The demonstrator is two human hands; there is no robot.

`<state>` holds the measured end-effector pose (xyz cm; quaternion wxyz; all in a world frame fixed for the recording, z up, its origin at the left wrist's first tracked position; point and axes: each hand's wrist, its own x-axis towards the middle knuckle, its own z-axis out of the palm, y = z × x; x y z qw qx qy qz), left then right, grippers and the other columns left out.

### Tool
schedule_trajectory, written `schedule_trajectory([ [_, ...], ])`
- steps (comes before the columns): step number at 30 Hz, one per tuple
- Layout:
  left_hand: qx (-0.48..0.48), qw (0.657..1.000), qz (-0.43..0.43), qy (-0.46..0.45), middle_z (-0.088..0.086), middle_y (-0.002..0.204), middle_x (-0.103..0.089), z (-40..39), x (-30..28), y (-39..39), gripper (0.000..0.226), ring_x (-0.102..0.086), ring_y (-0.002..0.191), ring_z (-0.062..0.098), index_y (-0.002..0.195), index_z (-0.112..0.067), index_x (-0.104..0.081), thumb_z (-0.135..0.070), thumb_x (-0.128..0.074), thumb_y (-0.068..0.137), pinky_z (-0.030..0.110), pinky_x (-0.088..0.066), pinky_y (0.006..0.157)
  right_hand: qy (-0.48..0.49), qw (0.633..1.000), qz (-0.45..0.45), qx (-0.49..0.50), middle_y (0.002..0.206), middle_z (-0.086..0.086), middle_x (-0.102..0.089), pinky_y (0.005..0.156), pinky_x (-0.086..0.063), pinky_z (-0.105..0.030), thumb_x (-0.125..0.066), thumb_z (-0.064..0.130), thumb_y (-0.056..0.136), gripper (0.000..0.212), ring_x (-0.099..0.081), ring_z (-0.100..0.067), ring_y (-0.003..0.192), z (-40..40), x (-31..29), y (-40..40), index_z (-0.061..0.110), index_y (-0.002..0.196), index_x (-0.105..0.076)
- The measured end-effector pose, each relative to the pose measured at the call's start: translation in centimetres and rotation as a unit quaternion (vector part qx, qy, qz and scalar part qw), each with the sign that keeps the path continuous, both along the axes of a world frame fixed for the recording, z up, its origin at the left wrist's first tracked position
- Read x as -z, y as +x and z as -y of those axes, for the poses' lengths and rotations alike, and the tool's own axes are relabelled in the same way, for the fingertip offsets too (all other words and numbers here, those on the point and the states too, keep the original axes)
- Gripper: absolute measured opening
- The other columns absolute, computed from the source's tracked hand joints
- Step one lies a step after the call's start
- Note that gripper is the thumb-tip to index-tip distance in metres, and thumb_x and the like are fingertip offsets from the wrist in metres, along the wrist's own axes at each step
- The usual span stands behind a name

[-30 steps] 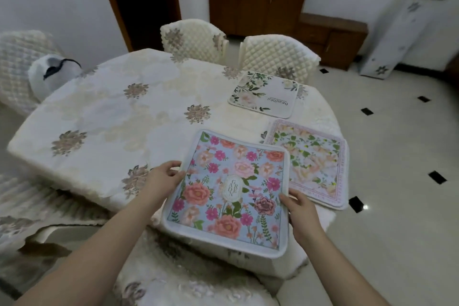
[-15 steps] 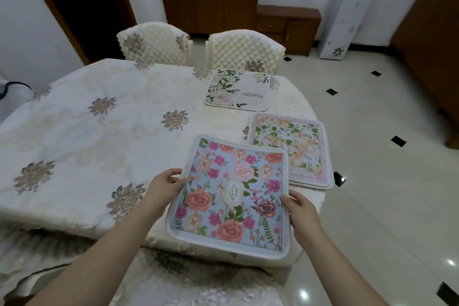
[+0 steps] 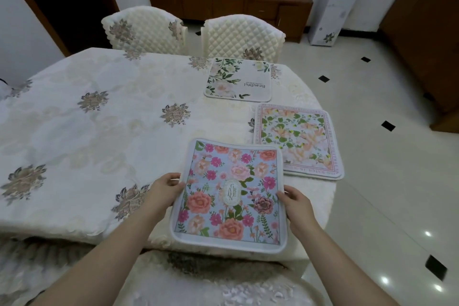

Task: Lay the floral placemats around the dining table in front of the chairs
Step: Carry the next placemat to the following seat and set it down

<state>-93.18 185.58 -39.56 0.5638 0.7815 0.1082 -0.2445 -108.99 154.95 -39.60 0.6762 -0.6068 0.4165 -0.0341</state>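
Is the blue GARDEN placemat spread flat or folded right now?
Spread, not folded: the blue placemat shows its full print, gripped at its sides by left hand and right hand.

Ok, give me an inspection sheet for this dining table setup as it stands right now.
Surface: dining table under a cream embroidered tablecloth.
Job's things: blue floral placemat at the near edge; pink-bordered placemat at the right edge; white "Beautiful" placemat before the right quilted chair.
Clutter: nothing seen.
Hands: left hand and right hand grip the blue placemat's sides.
Cables: nothing seen.
Surroundings: left quilted chair, wooden cabinet, tiled floor.
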Motion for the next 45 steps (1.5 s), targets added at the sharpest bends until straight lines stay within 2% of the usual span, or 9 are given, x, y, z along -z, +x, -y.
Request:
schedule_trajectory([
  [9,0.03,1.0,0.0,0.003,0.003,0.097,-0.071,-4.5,2.9,4.0,0.008,-0.074,0.078,0.021,0.1,-0.027,-0.062,-0.022,-0.065,0.094,0.034,-0.057,0.057,-0.06,0.997,-0.047,0.012,0.096,0.001,-0.074,0.077,-0.061,-0.048,-0.059,0.019,0.097,0.015,-0.074,-0.023,0.084,-6.0,1.5,3.4,0.03,0.093,-0.068],
  [14,0.039,0.999,0.007,0.019,0.0,0.098,-0.071,-7.1,3.6,5.3,0.008,-0.073,0.082,0.023,0.099,-0.03,-0.063,-0.024,-0.065,0.093,0.041,-0.061,0.068,-0.098,0.993,-0.063,0.003,0.109,-0.004,-0.07,0.086,-0.058,-0.048,-0.055,0.016,0.098,0.019,-0.07,-0.025,0.096,-8.3,2.4,5.1,0.018,0.114,-0.066],
  [19,0.023,0.999,0.022,0.03,-0.003,0.086,-0.074,-7.8,3.7,5.8,0.018,-0.073,0.075,0.015,0.085,-0.033,-0.068,-0.016,-0.072,0.087,0.031,-0.058,0.063,-0.186,0.976,-0.114,-0.004,0.117,-0.007,-0.068,0.095,-0.052,-0.048,-0.056,0.014,0.096,0.028,-0.064,-0.025,0.105,-8.9,3.6,5.7,0.013,0.122,-0.063],
  [23,0.014,0.999,0.022,0.039,-0.009,0.081,-0.075,-7.8,3.7,6.0,0.012,-0.072,0.068,0.007,0.083,-0.031,-0.07,-0.02,-0.074,0.086,0.02,-0.053,0.054,-0.225,0.964,-0.143,-0.017,0.112,-0.006,-0.072,0.089,-0.053,-0.038,-0.061,0.016,0.093,0.025,-0.063,-0.019,0.094,-8.8,4.1,5.5,0.012,0.117,-0.067],
  [29,0.013,0.998,0.026,0.052,-0.007,0.081,-0.076,-7.7,4.4,6.4,0.001,-0.074,0.072,0.017,0.086,-0.025,-0.073,-0.025,-0.074,0.087,0.027,-0.056,0.056,-0.269,0.948,-0.167,-0.026,0.109,-0.009,-0.072,0.087,-0.05,-0.033,-0.062,0.013,0.093,0.023,-0.065,-0.025,0.099,-8.6,4.2,6.0,0.007,0.114,-0.07],
  [35,0.042,0.996,0.03,0.075,0.0,0.086,-0.074,-6.9,4.9,6.3,0.013,-0.071,0.07,0.016,0.099,-0.015,-0.071,-0.019,-0.074,0.087,0.023,-0.053,0.05,-0.27,0.946,-0.178,-0.01,0.107,-0.009,-0.073,0.088,-0.051,-0.034,-0.061,0.011,0.093,0.022,-0.065,-0.026,0.1,-7.7,4.1,5.5,0.006,0.112,-0.072],
  [39,0.055,0.99,0.066,0.114,-0.004,0.085,-0.07,-6.7,5.0,6.0,0.021,-0.067,0.07,0.011,0.104,-0.019,-0.067,-0.02,-0.076,0.085,0.021,-0.045,0.051,-0.274,0.944,-0.182,-0.002,0.096,-0.005,-0.074,0.073,-0.048,-0.026,-0.059,0.009,0.092,0.016,-0.065,-0.02,0.087,-7.2,4.3,5.1,0.009,0.099,-0.074],
  [42,0.072,0.985,0.081,0.135,-0.004,0.085,-0.069,-6.7,5.1,6.1,0.023,-0.066,0.073,0.012,0.102,-0.019,-0.065,-0.024,-0.078,0.083,0.024,-0.046,0.054,-0.307,0.934,-0.182,-0.035,0.096,-0.003,-0.073,0.062,-0.039,-0.015,-0.058,0.009,0.093,0.016,-0.058,-0.013,0.079,-7.2,4.5,4.9,0.01,0.1,-0.073],
  [45,0.077,0.983,0.092,0.141,-0.003,0.085,-0.068,-6.7,5.4,6.1,0.027,-0.067,0.077,0.017,0.1,-0.02,-0.064,-0.03,-0.08,0.08,0.029,-0.051,0.06,-0.315,0.933,-0.17,-0.024,0.099,-0.006,-0.072,0.07,-0.043,-0.021,-0.058,0.009,0.094,0.016,-0.057,-0.014,0.082,-7.5,4.7,5.0,0.008,0.103,-0.071],
])
